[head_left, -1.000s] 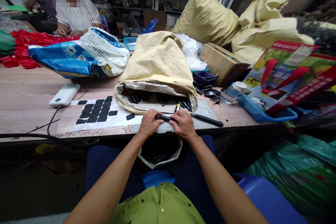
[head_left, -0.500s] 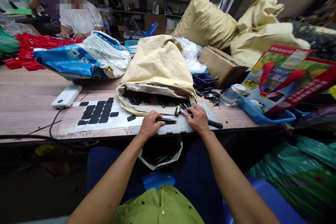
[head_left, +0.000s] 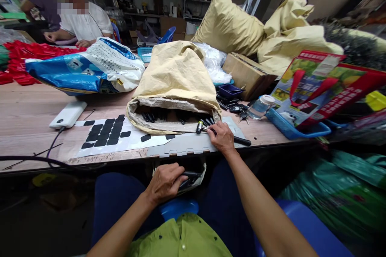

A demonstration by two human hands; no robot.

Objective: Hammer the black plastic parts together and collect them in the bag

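Gripping hammer point(head_left: 242, 141) (cylinder-headed), right hand point(head_left: 221, 136), wrinkled cloth sack point(head_left: 177, 72)

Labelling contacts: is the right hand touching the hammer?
Touching. The head view shows the right hand closed over the hammer, whose head and handle end stick out on either side.

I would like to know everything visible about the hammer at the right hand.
The hammer has a short head, dark at its nearer end, yellowish at the farther, a shiny, metallic-looking neck and a black handle. It points sideways, head leftward, by the open cream sack. The right hand's grip covers its middle; whether the hammer touches the sack is unclear.
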